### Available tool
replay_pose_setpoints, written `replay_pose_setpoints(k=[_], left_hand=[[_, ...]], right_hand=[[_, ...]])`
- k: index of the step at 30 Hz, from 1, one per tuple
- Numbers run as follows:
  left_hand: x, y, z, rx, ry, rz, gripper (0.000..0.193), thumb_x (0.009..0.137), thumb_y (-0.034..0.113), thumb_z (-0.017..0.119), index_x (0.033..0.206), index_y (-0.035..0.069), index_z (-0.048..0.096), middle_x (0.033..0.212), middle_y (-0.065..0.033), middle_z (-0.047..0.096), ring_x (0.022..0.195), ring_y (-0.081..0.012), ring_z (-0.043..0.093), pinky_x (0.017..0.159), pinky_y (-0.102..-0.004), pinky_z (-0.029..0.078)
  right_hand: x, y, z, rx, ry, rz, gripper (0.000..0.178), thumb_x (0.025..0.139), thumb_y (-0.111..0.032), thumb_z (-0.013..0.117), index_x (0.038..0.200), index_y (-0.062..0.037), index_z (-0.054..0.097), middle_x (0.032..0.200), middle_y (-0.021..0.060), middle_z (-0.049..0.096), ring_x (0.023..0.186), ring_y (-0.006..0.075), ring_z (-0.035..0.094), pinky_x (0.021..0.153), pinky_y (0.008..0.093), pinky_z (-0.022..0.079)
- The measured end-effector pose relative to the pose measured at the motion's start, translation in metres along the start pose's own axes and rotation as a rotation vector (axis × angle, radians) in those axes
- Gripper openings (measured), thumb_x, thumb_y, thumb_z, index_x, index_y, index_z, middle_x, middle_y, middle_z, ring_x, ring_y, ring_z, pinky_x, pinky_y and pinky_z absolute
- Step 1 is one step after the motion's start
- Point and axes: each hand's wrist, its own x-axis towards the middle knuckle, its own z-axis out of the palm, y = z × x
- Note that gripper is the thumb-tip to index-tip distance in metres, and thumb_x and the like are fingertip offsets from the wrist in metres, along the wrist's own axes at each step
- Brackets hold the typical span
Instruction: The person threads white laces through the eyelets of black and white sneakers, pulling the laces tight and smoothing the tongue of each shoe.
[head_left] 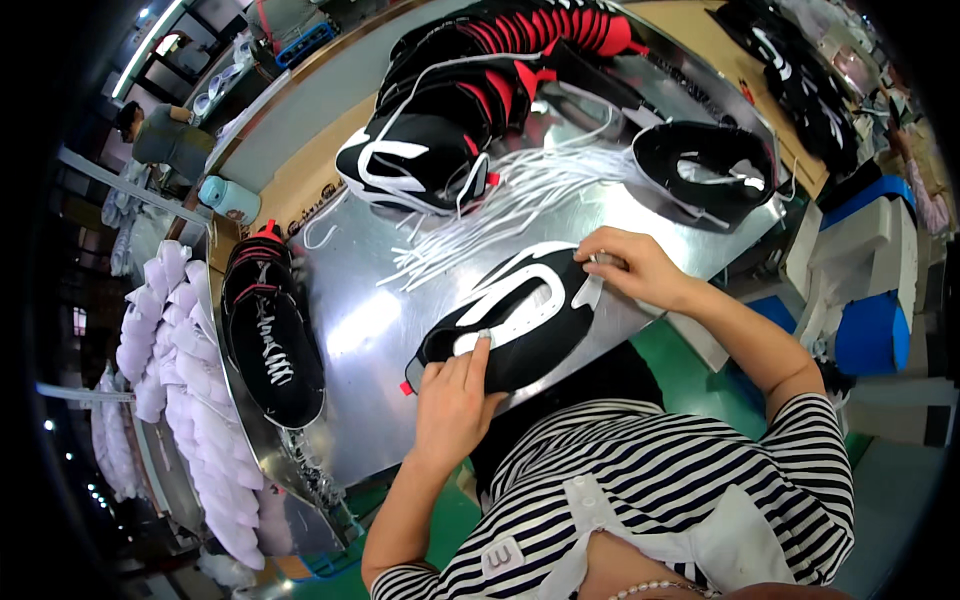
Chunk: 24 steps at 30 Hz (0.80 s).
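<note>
Left hand (pixel 455 400) pressed flat-fingered on the heel end of a black shoe upper (pixel 510 325) with white trim, fingers loosely curled over its edge, pinning rather than gripping. Right hand (pixel 635 265) pinched shut at the toe end, fingertips closed on what looks like a white lace end (pixel 597 262); too small to tell whether threaded yet. Upper lying on its side near the front edge of the shiny metal table (pixel 370 330), just before the striped shirt.

Judged from the lay of things, lacing of this piece barely begun: no lace visibly run through its eyelets. Loose white laces (pixel 500 210) fanned in a heap just beyond, plenty left. Farther back, a stack of black uppers with red lining (pixel 480 80), seemingly waiting. At far left, one black shoe (pixel 270 340) with white lace crossed down its front, probably done. At right, another black upper (pixel 705 165) lying open side up, lace trailing.

No proper bins on the table; beside its left rim, a rack or trough of pale lilac shoe forms (pixel 185 400) stacked in rows
</note>
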Motion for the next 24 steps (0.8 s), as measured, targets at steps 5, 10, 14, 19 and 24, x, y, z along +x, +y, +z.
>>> replay_pose_setpoints(k=[5, 10, 14, 19, 24], left_hand=[[0.004, -0.004, -0.002, -0.184, 0.063, -0.195, 0.052, 0.082, 0.024, 0.077, 0.122, 0.001, 0.053, 0.085, -0.0166, 0.064, 0.078, -0.0336, 0.062, 0.07, -0.0414, 0.047], [0.001, -0.008, -0.002, -0.063, 0.035, -0.154, 0.029, 0.087, 0.024, 0.071, 0.102, 0.003, 0.058, 0.067, -0.0111, 0.061, 0.064, -0.0315, 0.061, 0.066, -0.0406, 0.044], [0.002, -0.007, 0.0, -0.06, 0.042, -0.118, 0.031, 0.086, 0.022, 0.071, 0.106, 0.002, 0.057, 0.076, -0.0116, 0.064, 0.072, -0.0326, 0.063, 0.07, -0.0417, 0.046], [-0.004, -0.008, 0.003, -0.126, 0.068, -0.115, 0.032, 0.085, 0.018, 0.071, 0.108, 0.001, 0.057, 0.074, -0.0113, 0.063, 0.07, -0.0298, 0.062, 0.069, -0.0399, 0.046], [-0.004, -0.007, 0.012, -0.174, 0.091, -0.144, 0.037, 0.084, 0.013, 0.07, 0.114, -0.002, 0.055, 0.077, -0.0122, 0.064, 0.072, -0.03, 0.063, 0.07, -0.04, 0.047]], right_hand=[[0.025, -0.002, 0.032, -0.034, -0.014, -0.093, 0.02, 0.086, -0.008, 0.067, 0.105, -0.0076, 0.065, 0.099, 0.0069, 0.066, 0.083, 0.0251, 0.066, 0.07, 0.0324, 0.052], [0.11, -0.012, 0.098, -0.241, -0.13, -0.305, 0.017, 0.082, -0.012, 0.068, 0.099, -0.0102, 0.068, 0.097, 0.005, 0.065, 0.086, 0.0283, 0.067, 0.07, 0.04, 0.053], [0.159, -0.023, 0.156, -0.463, -0.286, -0.331, 0.016, 0.08, -0.013, 0.069, 0.096, -0.0073, 0.069, 0.097, 0.0111, 0.066, 0.087, 0.032, 0.068, 0.071, 0.0438, 0.053], [0.169, -0.022, 0.189, -0.637, -0.369, -0.176, 0.015, 0.078, -0.009, 0.066, 0.092, -0.0044, 0.07, 0.098, 0.0172, 0.066, 0.088, 0.0348, 0.068, 0.073, 0.0465, 0.054], [0.17, -0.034, 0.158, -0.399, -0.425, -0.354, 0.012, 0.083, -0.011, 0.063, 0.094, -0.0073, 0.064, 0.099, 0.0098, 0.064, 0.086, 0.0298, 0.066, 0.075, 0.0412, 0.052]])
